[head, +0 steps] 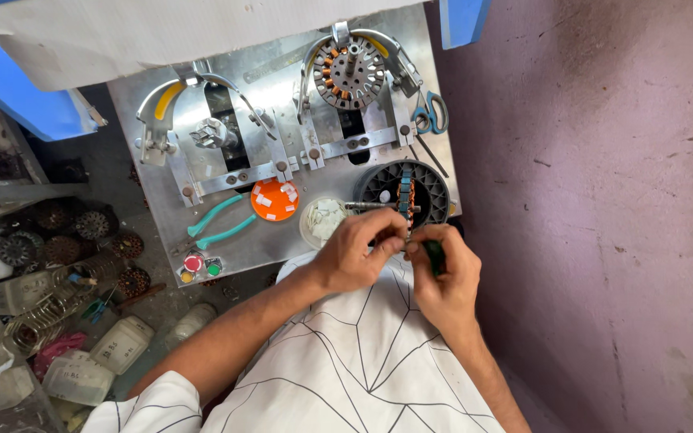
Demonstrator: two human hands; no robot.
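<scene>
In the head view, just below the middle of the frame, a black ribbed motor housing (401,192) with a wound stator inside it is being worked on at the near edge of the metal bench (435,120). The left hand (354,252) is being held closed in a pinch at the housing's lower rim, its fingertips touching something too small to be made out. The right hand (443,277) is being kept closed around a dark green tool handle (436,255), whose tip is hidden between the two hands. It is judged that the work is being done well when both wrists are being steadied against the body and the tool is being guided with small pressure only, since copper windings are being exposed just beside the tip. Left of the housing, a white cup of small pieces (324,220) and an orange lid (274,200) are being kept near, within reach of the left hand. Teal pliers (220,224) are lying farther left. In the upper middle, a second stator (350,74) is being held in a clamp fixture, well apart from both hands.
</scene>
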